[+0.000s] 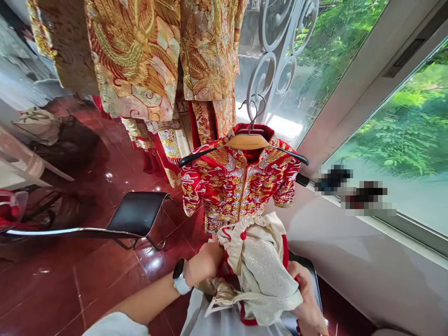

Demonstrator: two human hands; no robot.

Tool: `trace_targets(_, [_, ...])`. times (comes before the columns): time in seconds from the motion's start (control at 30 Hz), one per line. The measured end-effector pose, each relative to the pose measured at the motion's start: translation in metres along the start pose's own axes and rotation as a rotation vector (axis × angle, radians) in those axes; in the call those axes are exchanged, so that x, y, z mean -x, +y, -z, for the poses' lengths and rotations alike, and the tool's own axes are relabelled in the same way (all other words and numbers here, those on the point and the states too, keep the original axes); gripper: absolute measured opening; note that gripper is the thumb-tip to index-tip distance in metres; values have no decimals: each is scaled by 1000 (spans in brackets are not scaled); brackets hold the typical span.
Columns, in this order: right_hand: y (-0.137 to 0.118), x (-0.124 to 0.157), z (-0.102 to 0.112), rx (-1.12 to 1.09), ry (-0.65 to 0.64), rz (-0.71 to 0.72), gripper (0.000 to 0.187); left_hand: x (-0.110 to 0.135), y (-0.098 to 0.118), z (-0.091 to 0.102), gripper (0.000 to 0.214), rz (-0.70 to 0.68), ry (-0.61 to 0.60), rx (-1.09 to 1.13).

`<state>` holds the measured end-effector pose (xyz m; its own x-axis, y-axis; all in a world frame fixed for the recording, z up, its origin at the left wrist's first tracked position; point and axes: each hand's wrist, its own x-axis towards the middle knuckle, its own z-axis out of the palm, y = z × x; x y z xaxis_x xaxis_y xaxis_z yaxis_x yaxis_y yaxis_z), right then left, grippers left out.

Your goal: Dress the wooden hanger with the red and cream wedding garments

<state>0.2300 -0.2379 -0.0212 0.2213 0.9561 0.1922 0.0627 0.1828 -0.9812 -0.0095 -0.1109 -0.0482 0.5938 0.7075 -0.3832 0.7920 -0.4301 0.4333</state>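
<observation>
A cream garment (261, 261) with a gathered edge, a glittery panel and red trim is bunched over my lap. My left hand (208, 260), with a watch on the wrist, is closed on its left side near the gathered edge. On the other side my right hand (305, 284) grips the garment's right edge; some of its fingers are hidden behind the cloth. Just beyond my hands hangs a red embroidered jacket (227, 186) with gold and silver patterns, on a black-and-wood hanger (250, 141). The garment overlaps the jacket's lower hem in view.
Gold embroidered outfits (135, 60) hang at the upper left. A black chair (138, 214) stands on the red tiled floor (101, 275). To the right runs a window ledge (381, 219) with blurred items, and scrolled metalwork (268, 70) stands by the glass.
</observation>
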Motion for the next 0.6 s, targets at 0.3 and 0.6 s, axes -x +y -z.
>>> trace_targets(0.3, [-2,-6,16,54,134,-37,26,5,-5,76,64,-43,193,87])
trace_targets(0.6, [58,13,41,96,64,-340,87,46,53,124,71,-266,298,725])
